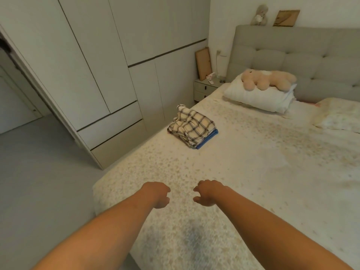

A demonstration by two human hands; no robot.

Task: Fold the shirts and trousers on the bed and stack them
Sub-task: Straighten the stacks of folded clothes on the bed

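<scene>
Bedroom, soft even light. Pale wardrobe (97,61) fills the left wall, flat doors with dark seams, drawers at the base. Grey floor (35,172) runs left toward a doorway (13,98). Bed (253,172) under a cream speckled cover. Grey tufted headboard (311,61) against a white wall. White pillow (257,98) near the headboard, a tan plush bear (266,78) lying on it. Small nightstand (204,90) in the corner between wardrobe and bed, a wooden frame (203,63) leaning behind it. On the headboard's top: a pale soft toy (260,15) and a wooden plaque (286,18).
</scene>
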